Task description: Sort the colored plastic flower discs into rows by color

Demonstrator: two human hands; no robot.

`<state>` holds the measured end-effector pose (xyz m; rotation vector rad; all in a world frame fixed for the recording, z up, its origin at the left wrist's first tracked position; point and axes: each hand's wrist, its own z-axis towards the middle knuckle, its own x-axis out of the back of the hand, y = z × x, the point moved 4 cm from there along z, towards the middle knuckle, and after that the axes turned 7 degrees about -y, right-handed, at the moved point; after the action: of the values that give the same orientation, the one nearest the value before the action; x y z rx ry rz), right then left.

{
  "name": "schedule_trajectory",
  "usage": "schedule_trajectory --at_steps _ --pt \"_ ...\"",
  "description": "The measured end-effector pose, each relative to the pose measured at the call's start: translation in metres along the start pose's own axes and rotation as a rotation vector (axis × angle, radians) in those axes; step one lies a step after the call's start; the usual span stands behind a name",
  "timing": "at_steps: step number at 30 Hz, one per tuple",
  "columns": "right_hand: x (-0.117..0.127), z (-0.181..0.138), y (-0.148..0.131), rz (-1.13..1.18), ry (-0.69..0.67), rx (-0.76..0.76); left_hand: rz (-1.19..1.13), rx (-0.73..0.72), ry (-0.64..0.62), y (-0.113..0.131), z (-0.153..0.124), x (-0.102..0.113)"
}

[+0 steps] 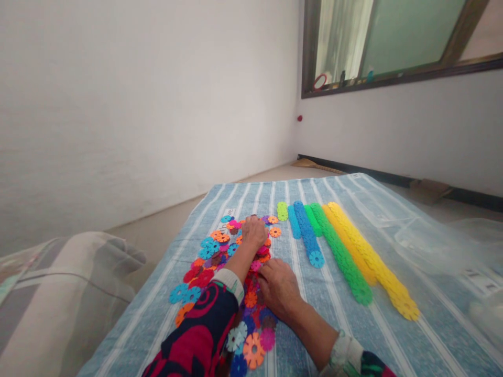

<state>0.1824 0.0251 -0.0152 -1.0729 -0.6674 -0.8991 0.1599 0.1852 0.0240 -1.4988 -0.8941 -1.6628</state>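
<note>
A loose pile of flower-shaped plastic discs (211, 246) in orange, blue, red, pink and purple lies on a striped cloth. My left hand (254, 232) is over the far part of this pile, its fingers bent down and closed among the discs. What it holds, if anything, is hidden. Closer to me, my right hand (281, 288) rests at the pile's right edge. Its fingers curl inward against the discs, and their tips are covered. An orange disc (253, 350) and a pale blue disc (236, 336) lie in front of my hands.
Overlapping rows of discs lie to the right: a blue row (306, 233), a green row (341, 256) and a yellow row (373, 259). Clear plastic bags (428, 246) sit at the right side. The striped tablecloth (157, 319) covers the table; cloth-covered furniture (66, 303) stands left.
</note>
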Motion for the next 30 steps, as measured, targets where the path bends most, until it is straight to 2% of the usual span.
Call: schedule_trajectory --at_steps 7,12,15,21,25,30 --pt "0.002 0.001 0.0 0.034 0.012 -0.008 -0.107 0.08 -0.006 -0.009 0.008 0.0" --pt "0.004 0.003 0.0 0.071 0.021 -0.03 -0.246 -0.019 -0.048 -0.013 0.007 0.007" --pt "0.005 0.004 0.0 0.09 0.024 -0.031 -0.345 -0.143 -0.098 0.0 0.006 0.011" --pt "0.002 0.004 0.003 0.115 0.031 -0.028 -0.452 -0.348 -0.155 0.049 0.006 0.012" --pt "-0.001 0.004 0.005 0.102 0.025 -0.032 -0.431 -0.379 -0.161 0.068 0.01 0.007" --pt "0.0 0.004 0.004 0.102 0.014 -0.057 -0.367 -0.355 -0.15 0.077 0.015 -0.002"
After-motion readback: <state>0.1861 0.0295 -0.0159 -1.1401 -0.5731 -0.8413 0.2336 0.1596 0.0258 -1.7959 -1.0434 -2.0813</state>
